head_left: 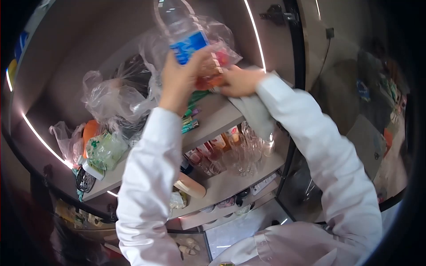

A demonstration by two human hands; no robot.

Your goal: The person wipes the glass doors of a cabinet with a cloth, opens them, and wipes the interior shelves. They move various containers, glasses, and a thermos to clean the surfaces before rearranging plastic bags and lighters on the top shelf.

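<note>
My left hand is wrapped round a large clear plastic bottle with a blue label, raised and tilted over the upper shelf. The bottle's lower part is blurred by motion, with something red and orange showing at its base. Close to that base is my right hand, its fingers curled. A pale grey cloth hangs from beneath this hand over the shelf's front edge, and it appears to be in its grip. Behind the bottle lies crumpled clear plastic.
The upper shelf carries plastic bags, small green packages, an orange item and a coiled black cable. Drinking glasses and a peach-coloured cylinder stand or lie below. A dark door frame borders the right.
</note>
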